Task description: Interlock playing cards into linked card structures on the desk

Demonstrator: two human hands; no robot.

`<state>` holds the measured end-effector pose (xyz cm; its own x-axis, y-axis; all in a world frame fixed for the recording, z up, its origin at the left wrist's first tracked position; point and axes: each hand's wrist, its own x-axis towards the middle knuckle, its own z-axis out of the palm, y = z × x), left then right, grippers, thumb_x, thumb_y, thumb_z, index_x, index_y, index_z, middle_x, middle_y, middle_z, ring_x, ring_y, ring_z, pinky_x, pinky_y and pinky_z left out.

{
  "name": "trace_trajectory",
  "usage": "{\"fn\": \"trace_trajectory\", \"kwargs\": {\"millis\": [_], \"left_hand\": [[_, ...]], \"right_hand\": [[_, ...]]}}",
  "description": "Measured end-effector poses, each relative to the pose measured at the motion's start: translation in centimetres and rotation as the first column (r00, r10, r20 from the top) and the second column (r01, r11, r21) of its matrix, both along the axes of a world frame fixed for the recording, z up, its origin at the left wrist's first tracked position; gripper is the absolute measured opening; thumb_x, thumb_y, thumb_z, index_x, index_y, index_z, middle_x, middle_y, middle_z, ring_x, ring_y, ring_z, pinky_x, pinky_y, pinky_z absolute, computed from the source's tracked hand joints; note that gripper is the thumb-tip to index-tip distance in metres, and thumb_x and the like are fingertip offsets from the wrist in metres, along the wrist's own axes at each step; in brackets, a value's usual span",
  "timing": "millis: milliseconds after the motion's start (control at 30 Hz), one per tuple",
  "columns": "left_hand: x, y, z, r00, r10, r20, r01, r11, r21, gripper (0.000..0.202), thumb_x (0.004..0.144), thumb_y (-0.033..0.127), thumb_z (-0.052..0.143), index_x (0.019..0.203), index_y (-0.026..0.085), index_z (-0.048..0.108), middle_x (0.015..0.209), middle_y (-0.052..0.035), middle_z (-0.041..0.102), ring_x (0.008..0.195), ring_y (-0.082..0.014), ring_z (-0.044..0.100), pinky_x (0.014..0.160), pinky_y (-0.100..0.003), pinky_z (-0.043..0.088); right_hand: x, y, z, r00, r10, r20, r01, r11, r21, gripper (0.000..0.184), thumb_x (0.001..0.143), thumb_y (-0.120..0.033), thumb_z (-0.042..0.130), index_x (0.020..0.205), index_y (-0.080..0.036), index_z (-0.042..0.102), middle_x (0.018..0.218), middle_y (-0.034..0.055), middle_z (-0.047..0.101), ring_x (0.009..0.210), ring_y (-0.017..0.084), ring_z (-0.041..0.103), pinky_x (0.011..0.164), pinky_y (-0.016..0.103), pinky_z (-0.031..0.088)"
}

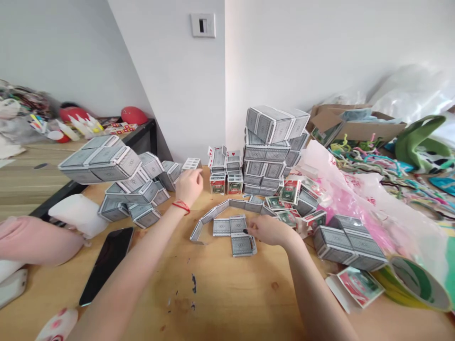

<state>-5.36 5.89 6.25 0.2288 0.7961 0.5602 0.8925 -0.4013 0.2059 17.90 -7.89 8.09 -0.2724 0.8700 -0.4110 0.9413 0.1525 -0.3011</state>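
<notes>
My left hand (pixel 190 185), with a red string on its wrist, reaches to the back of the table. Its fingers are curled beside a small card block (pixel 192 163), and the hand itself hides what they grip, if anything. My right hand (pixel 269 230) pinches the edge of a grey-backed playing card (pixel 238 224) in a flat group on the table. Another card piece (pixel 241 246) lies just in front of it. A bent strip of joined cards (pixel 221 207) stands in an arc behind these. Two red-and-green card boxes (pixel 217 184) stand upright beyond the arc.
A tall stack of card-covered blocks (pixel 267 152) rises at the back right, and another stack (pixel 103 163) leans at the left. A black phone (pixel 106 265) lies left of my forearm. Loose card boxes, pink plastic bags (pixel 355 189) and a yellow tape roll (pixel 412 284) crowd the right.
</notes>
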Motion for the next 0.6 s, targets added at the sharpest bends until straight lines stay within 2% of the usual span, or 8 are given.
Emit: {"fn": "trace_trajectory", "kwargs": {"millis": [67,133,200,233,300,367,500,600], "left_hand": [[-1.1,1.5,0.0,0.997,0.072,-0.003,-0.072,0.996,0.046,0.032,0.078,0.015,0.040,0.106,0.012,0.057,0.106,-0.0118,0.058,0.102,-0.0237,0.051,0.092,-0.035,0.039],[-2.1,2.9,-0.2,0.992,0.116,-0.043,-0.115,0.993,0.028,0.034,0.073,0.014,0.045,0.105,0.009,0.057,0.110,-0.0146,0.055,0.105,-0.0262,0.049,0.094,-0.036,0.037],[-2.6,3.9,-0.7,0.990,0.107,-0.091,-0.107,0.994,0.004,0.035,0.070,0.014,0.047,0.103,0.007,0.057,0.111,-0.0163,0.054,0.110,-0.0277,0.045,0.098,-0.037,0.034],[-2.8,4.2,-1.0,0.990,0.091,-0.111,-0.092,0.996,-0.003,0.035,0.070,0.013,0.047,0.102,0.007,0.057,0.112,-0.0167,0.053,0.113,-0.0282,0.043,0.099,-0.037,0.032],[-2.7,4.4,-1.5,0.991,0.076,-0.114,-0.079,0.997,-0.021,0.035,0.069,0.012,0.047,0.102,0.007,0.057,0.111,-0.0166,0.053,0.113,-0.0278,0.043,0.100,-0.037,0.032],[-2.4,4.1,-1.8,0.994,0.081,-0.075,-0.083,0.996,-0.029,0.035,0.069,0.012,0.047,0.103,0.008,0.056,0.110,-0.0159,0.054,0.110,-0.0270,0.045,0.098,-0.037,0.034],[-1.6,2.3,-1.4,0.998,0.022,0.063,-0.023,1.000,0.018,0.033,0.071,0.012,0.046,0.102,0.011,0.057,0.109,-0.0134,0.054,0.109,-0.0251,0.047,0.097,-0.036,0.035],[-0.9,0.3,-1.1,0.982,-0.076,0.171,0.072,0.997,0.030,0.026,0.075,0.014,0.044,0.096,0.015,0.059,0.105,-0.0086,0.058,0.102,-0.0209,0.051,0.094,-0.033,0.038]], "right_hand": [[0.0,-0.1,0.3,1.000,0.020,0.000,-0.020,1.000,0.001,0.027,0.083,-0.029,0.040,0.084,-0.016,0.064,0.087,0.0095,0.067,0.080,0.020,0.062,0.064,0.025,0.039],[0.5,-0.3,0.6,1.000,0.023,-0.015,-0.022,1.000,0.020,0.028,0.083,-0.025,0.039,0.077,-0.016,0.065,0.080,0.0089,0.067,0.074,0.019,0.061,0.062,0.024,0.038],[1.8,-0.2,0.8,0.996,-0.045,-0.075,0.052,0.995,0.091,0.029,0.083,-0.019,0.037,0.075,-0.017,0.065,0.075,0.0069,0.067,0.068,0.016,0.060,0.060,0.023,0.038],[2.6,-0.1,0.7,0.986,-0.132,-0.101,0.147,0.975,0.165,0.030,0.083,-0.018,0.036,0.079,-0.018,0.066,0.076,0.0062,0.068,0.068,0.016,0.060,0.059,0.022,0.038],[4.6,0.4,0.1,0.942,-0.322,-0.092,0.334,0.882,0.334,0.030,0.080,-0.014,0.037,0.089,-0.019,0.066,0.083,0.0065,0.068,0.073,0.017,0.060,0.061,0.023,0.039],[6.3,1.1,-1.0,0.911,-0.410,-0.038,0.391,0.832,0.394,0.032,0.074,-0.008,0.041,0.093,-0.018,0.065,0.090,0.0075,0.068,0.080,0.019,0.061,0.066,0.024,0.039],[7.9,2.5,-3.3,0.922,-0.384,0.054,0.342,0.871,0.353,0.042,0.069,-0.008,0.047,0.108,-0.019,0.060,0.103,0.0084,0.066,0.091,0.021,0.060,0.069,0.026,0.043],[7.4,3.5,-3.7,0.942,-0.305,0.138,0.238,0.901,0.363,0.049,0.070,-0.008,0.047,0.115,-0.022,0.054,0.111,0.0079,0.062,0.095,0.021,0.059,0.071,0.027,0.044]]}}
